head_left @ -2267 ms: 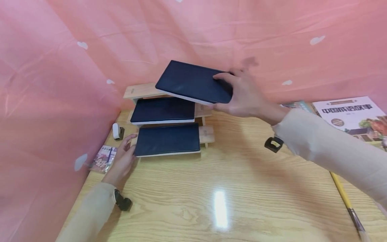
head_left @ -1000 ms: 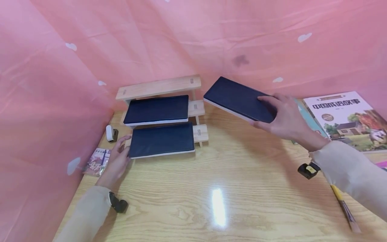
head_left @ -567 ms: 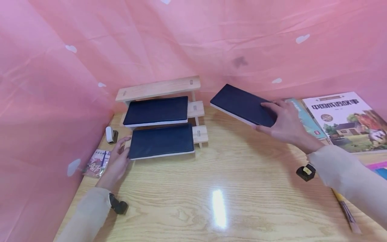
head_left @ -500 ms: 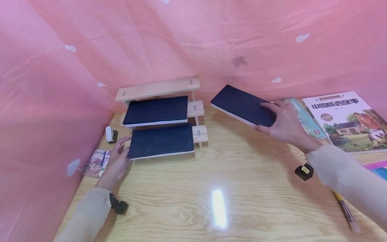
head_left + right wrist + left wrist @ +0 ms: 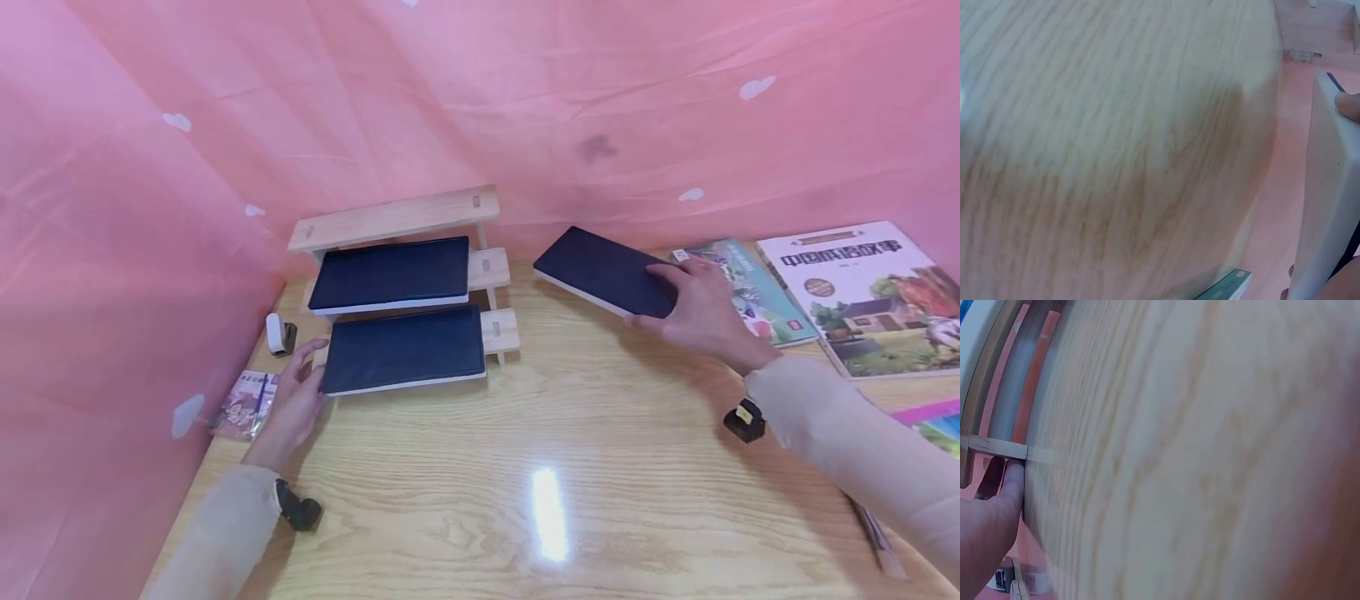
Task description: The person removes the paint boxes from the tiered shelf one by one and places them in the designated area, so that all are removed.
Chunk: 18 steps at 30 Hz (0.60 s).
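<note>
My right hand [image 5: 701,317] grips a dark navy notebook [image 5: 603,271] with white page edges by its right end, tilted, to the right of a stepped wooden rack [image 5: 397,218]. In the right wrist view the notebook [image 5: 1329,187] stands at the right edge, a thumb pressed on its corner. My left hand [image 5: 296,400] holds the left end of the rack's lowest step, and in the left wrist view its fingers [image 5: 1013,487] meet that wooden end. Two more navy notebooks lie on the rack, an upper one [image 5: 390,273] on the middle step and a lower one [image 5: 405,348] on the bottom step.
A white and black stapler [image 5: 277,335] and a small purple wrapped booklet [image 5: 243,404] sit left of the rack. At right lie a teal book [image 5: 765,292], a white picture book [image 5: 870,292], a pink-edged book [image 5: 933,421] and a brush [image 5: 877,533]. Pink cloth hangs behind.
My right hand has carried its notebook from over the rack to the right and lower, showing the rack's top step and more of the teal book. The left hand stays at the rack.
</note>
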### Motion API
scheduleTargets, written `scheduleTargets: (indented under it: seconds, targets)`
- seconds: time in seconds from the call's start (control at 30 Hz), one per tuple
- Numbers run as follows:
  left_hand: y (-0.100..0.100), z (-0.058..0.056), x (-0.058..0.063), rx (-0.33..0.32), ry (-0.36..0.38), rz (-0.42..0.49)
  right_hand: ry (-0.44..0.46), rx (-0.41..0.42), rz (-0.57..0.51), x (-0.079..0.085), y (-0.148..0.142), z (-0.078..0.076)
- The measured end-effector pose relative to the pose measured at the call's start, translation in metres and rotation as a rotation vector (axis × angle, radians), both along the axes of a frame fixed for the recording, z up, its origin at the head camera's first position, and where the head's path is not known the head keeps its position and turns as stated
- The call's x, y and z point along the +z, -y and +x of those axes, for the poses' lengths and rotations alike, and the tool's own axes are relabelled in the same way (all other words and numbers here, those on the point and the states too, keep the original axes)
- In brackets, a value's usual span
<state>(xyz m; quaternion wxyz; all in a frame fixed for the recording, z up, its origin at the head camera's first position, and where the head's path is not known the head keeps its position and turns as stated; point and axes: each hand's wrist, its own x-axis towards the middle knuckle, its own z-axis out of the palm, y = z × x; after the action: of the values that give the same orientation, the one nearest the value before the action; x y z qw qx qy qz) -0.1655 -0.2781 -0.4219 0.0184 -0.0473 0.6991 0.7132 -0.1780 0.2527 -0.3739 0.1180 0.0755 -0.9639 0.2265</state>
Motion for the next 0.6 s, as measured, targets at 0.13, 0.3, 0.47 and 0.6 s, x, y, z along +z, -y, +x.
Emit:
scheduleTargets:
  seconds: [0.13, 0.3, 0.47, 0.6]
  targets:
    - [-0.001, 0.001, -0.001, -0.003, -0.005, 0.007, 0.017, -0.01, 0.01, -0.002, -0.003, 0.0]
    - [-0.001, 0.001, 0.0, 0.003, 0.005, -0.005, 0.057, -0.017, 0.017, -0.007, -0.004, 0.0]
    - [-0.001, 0.002, 0.001, 0.011, 0.025, -0.037, 0.089, -0.023, 0.03, -0.013, -0.005, -0.003]
    - [-0.001, 0.002, 0.002, 0.011, 0.023, -0.028, 0.086, -0.026, 0.042, -0.017, -0.007, -0.004]
